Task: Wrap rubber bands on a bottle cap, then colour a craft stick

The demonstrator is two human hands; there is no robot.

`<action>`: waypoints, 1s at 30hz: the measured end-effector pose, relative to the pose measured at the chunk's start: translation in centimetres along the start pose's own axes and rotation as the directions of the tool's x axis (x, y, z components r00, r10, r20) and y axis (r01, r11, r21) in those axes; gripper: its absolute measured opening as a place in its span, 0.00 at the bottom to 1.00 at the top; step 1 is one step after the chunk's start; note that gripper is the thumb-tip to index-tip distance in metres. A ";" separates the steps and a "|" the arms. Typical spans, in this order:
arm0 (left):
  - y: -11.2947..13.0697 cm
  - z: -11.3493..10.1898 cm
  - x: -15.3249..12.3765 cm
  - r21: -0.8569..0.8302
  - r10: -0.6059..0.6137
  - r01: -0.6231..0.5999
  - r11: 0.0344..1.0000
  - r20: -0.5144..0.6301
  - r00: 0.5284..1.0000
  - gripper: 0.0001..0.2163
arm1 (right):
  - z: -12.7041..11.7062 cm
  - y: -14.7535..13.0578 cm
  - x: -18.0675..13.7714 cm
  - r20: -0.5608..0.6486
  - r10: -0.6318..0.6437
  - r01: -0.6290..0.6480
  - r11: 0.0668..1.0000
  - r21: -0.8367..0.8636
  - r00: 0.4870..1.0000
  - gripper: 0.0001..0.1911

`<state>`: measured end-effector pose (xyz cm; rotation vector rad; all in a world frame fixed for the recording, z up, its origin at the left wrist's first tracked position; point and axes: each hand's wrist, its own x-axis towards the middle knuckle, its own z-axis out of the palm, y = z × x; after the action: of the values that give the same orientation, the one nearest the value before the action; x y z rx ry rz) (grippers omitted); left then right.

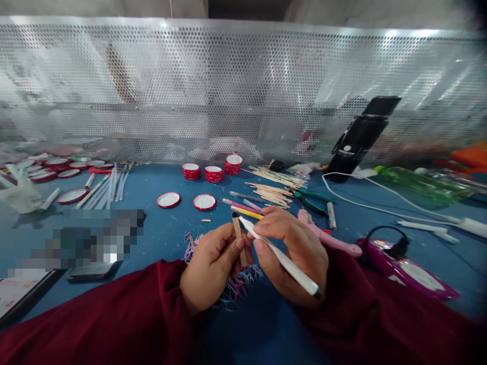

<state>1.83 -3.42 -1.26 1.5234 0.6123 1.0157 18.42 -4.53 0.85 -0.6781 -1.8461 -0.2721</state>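
Note:
Between the thumb and fingers of my left hand (211, 266) a flat wooden craft stick (238, 230) stands nearly upright, its top end coloured black. My right hand (291, 248) grips a white marker pen (285, 261) with a dark rear end. The marker's tip points at the blackened end of the stick; whether it touches I cannot tell. A tangle of pink, blue and purple yarn (243, 284) lies beneath both hands. Just beyond them are a yellow pen (247, 212) and a purple pen (232, 204). A pink glue gun (331, 238) rests beside my right wrist.
Red-rimmed lids (168, 199) and stacked lids (213, 175) stand farther back. Craft sticks (272, 192) and green-handled pliers (310, 200) lie right of centre. A black bottle (357, 142) leans against the perforated metal screen (228, 91). A white cable (380, 203) crosses the right side.

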 end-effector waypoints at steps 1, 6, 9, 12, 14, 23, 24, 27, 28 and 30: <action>0.0 0.0 0.0 0.004 -0.001 0.001 1.000 0.000 1.000 0.14 | 0.0 0.0 0.0 0.000 0.000 0.000 1.000 0.000 1.000 0.12; -0.2 -0.1 -0.1 0.020 -0.009 0.009 1.000 -0.015 1.000 0.15 | 0.1 0.1 -0.1 -0.007 -0.004 0.004 1.000 -0.006 1.000 0.13; -0.3 -0.2 -0.1 0.028 -0.004 0.005 1.000 -0.011 1.000 0.15 | 0.0 0.1 -0.1 -0.002 -0.007 0.007 1.000 -0.006 1.000 0.13; -0.3 -0.2 -0.1 0.027 -0.008 0.008 1.000 -0.014 1.000 0.15 | 0.0 0.1 -0.2 -0.008 -0.009 0.009 1.000 -0.011 1.000 0.12; -0.4 -0.2 0.0 0.022 -0.009 0.009 1.000 -0.013 1.000 0.15 | 0.0 0.1 -0.2 -0.008 -0.011 0.010 1.000 -0.014 1.000 0.12; -0.2 -0.1 0.0 0.027 0.004 -0.003 1.000 -0.011 1.000 0.14 | 0.0 0.0 0.1 0.005 -0.016 0.016 1.000 -0.013 1.000 0.12; -0.1 -0.1 0.0 0.028 0.003 -0.002 1.000 -0.012 1.000 0.14 | -0.1 0.0 0.1 0.008 -0.020 0.020 1.000 -0.012 1.000 0.12; -0.1 -0.1 0.0 0.036 -0.007 0.007 0.999 -0.015 1.000 0.15 | -0.1 0.0 0.1 0.021 -0.026 0.026 1.000 -0.010 0.999 0.12; -0.1 -0.1 0.0 0.039 -0.006 0.007 0.999 -0.018 1.000 0.15 | 0.0 0.0 0.1 0.021 -0.027 0.027 1.000 -0.011 0.999 0.12; -0.1 0.0 0.0 0.038 0.000 0.001 0.999 -0.016 1.000 0.15 | 0.0 0.0 0.1 0.013 -0.032 0.032 0.999 -0.006 0.999 0.11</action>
<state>1.81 -3.40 -1.34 1.5498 0.6464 1.0219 18.39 -4.50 0.95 -0.6565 -1.8703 -0.2957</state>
